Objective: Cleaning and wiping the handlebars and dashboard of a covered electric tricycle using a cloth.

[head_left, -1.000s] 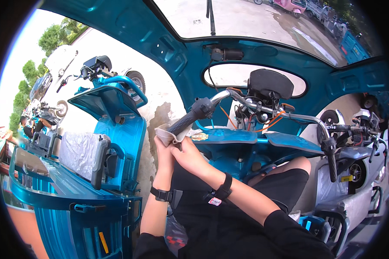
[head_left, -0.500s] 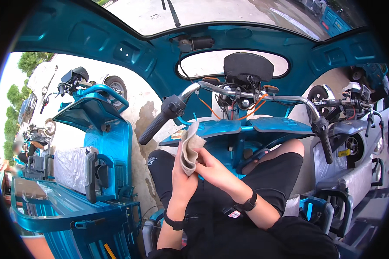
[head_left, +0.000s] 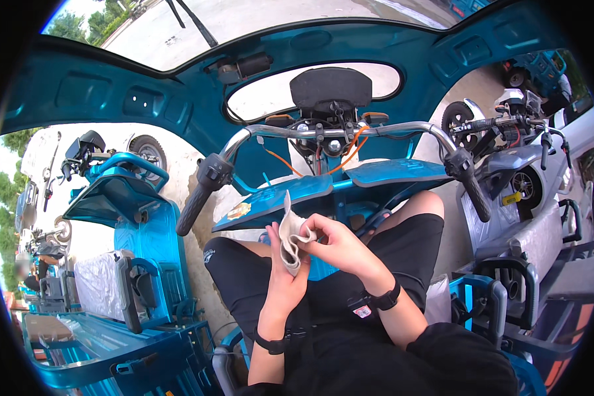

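A pale grey-beige cloth (head_left: 288,235), bunched into folds, is held upright between my two hands above my lap. My left hand (head_left: 285,280) supports it from below and the left, its fingers closed against the cloth. My right hand (head_left: 340,245) pinches the cloth's right side between thumb and fingers. Just beyond the hands lies the blue front panel (head_left: 290,198) of the three-wheeled vehicle I sit in. Its chrome handlebar (head_left: 336,132) curves across above, with black grips at both ends.
The left grip (head_left: 195,211) and right grip (head_left: 476,198) flank my knees. A dark instrument cluster (head_left: 330,89) rises behind the handlebar. A teal cab frame (head_left: 178,99) arches overhead. Another blue cargo tricycle (head_left: 145,244) stands to the left, and a grey vehicle (head_left: 528,198) to the right.
The view has turned, shifting the handlebar and cab leftward. My right hand has changed its grip on the cloth, its fingers now higher and further round the right edge.
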{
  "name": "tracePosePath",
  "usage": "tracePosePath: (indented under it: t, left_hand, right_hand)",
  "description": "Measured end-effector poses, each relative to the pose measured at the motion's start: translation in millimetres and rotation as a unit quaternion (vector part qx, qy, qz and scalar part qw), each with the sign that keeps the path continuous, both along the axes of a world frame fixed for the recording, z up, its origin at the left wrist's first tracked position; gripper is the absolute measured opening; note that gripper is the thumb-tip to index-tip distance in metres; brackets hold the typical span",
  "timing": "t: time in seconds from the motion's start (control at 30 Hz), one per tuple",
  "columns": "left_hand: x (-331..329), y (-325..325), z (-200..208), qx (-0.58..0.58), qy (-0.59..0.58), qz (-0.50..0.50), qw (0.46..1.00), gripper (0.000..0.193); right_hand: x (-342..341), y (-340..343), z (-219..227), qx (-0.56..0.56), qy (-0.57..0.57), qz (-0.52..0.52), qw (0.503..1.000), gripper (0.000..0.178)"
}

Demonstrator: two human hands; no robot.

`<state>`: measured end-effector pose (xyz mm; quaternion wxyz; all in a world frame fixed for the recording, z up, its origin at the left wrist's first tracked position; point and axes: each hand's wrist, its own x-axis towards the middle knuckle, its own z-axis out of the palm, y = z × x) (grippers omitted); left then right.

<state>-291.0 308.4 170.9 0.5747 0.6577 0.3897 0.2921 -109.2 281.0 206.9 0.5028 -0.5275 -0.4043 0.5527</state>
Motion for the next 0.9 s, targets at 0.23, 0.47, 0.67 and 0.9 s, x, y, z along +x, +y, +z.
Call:
tracePosePath:
  t: [0.23,0.47,0.67,0.9]
  left_hand:
    - [-17,0,-8,0.126,0.051,-0.044,0.99,0.118]
    - [6,-9,5,0.128,-0.02,-0.017,0.991,0.113]
    - [3,-15,-3,0.047,-0.046,-0.04,0.997,0.083]
    - [-10,-11,-16,0.152,0.018,-0.006,0.988,0.067]
  right_hand:
    - [2,-10,30,0.194,-0.141,0.086,0.967,0.019]
    - [4,-16,37,0.103,-0.122,0.052,0.986,0.096]
    - [2,-10,-8,0.012,-0.054,0.015,0.998,0.093]
    - [12,-12,0,0.006,-0.095,-0.02,0.995,0.022]
